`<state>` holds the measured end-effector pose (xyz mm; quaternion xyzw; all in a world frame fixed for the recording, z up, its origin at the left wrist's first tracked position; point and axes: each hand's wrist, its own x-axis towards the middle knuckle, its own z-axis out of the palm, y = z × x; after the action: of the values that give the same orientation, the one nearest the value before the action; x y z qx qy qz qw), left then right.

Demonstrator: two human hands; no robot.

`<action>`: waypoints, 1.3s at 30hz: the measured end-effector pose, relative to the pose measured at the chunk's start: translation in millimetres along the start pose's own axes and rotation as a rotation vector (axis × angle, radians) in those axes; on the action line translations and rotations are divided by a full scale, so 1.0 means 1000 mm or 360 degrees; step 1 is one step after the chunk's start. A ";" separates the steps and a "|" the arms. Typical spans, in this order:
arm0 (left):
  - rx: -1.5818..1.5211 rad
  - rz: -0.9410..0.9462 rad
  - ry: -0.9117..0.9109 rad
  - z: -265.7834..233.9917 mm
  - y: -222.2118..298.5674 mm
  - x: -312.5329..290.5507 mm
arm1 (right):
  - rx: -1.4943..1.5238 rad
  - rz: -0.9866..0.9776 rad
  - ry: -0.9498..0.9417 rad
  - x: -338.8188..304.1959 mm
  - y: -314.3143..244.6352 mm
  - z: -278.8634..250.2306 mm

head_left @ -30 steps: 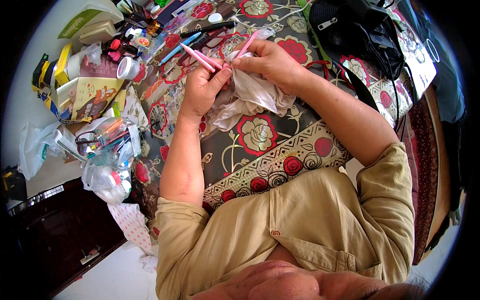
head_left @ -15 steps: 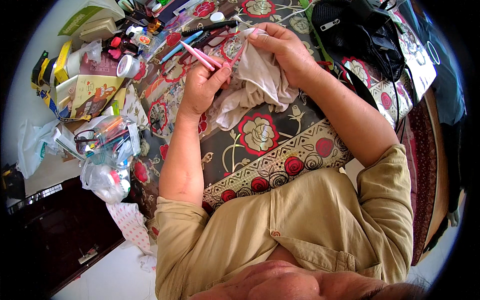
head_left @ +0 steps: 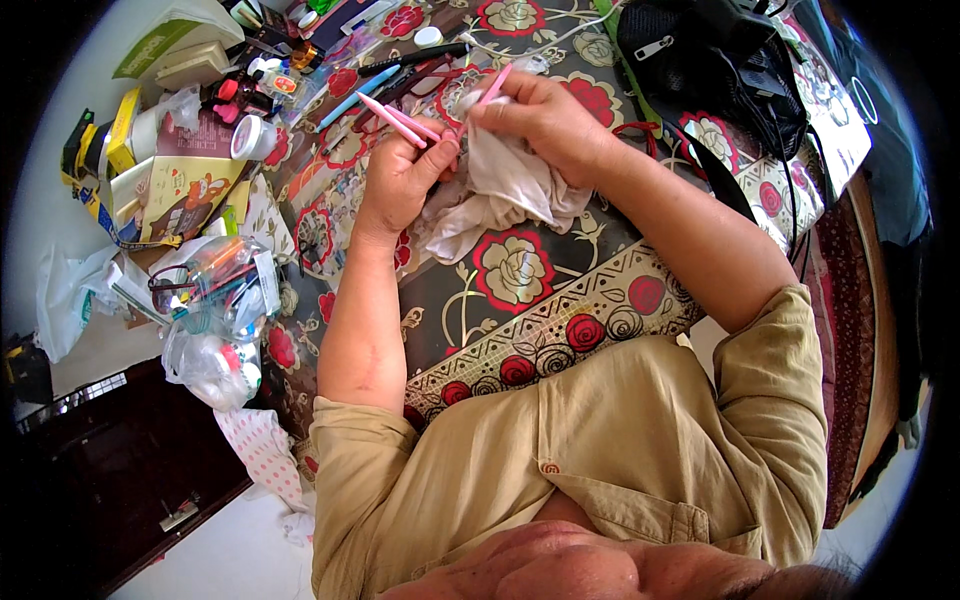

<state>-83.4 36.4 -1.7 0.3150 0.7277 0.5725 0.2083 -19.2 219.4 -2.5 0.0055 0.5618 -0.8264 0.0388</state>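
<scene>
Left hand (head_left: 400, 180) grips two pink pens (head_left: 400, 118), pointing up-left; right hand (head_left: 545, 125) beside it pinches another pink pen (head_left: 493, 86) against the white cloth (head_left: 500, 190).

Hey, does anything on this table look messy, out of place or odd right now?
Nothing looks spilled or broken. The far left corner is cluttered: boxes, small bottles and plastic bags piled loosely at the table's edge. The left hand grips pink pens; the right hand presses a crumpled white cloth.
</scene>
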 end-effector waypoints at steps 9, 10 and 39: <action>-0.0123 -0.0031 0.0063 0.005 0.002 0.000 | -0.0043 -0.0028 -0.0085 0.003 0.012 0.000; -0.0145 -0.0039 0.0076 0.006 0.003 -0.001 | -0.0051 -0.0028 -0.0061 0.003 0.012 0.001; -0.0051 0.0049 0.0157 0.000 -0.004 -0.008 | 0.0240 -0.0062 0.0204 -0.007 -0.008 0.015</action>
<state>-78.8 29.9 -5.7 0.2942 0.7230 0.6019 0.1685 -12.1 208.3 10.7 0.0504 0.4992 -0.8649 -0.0138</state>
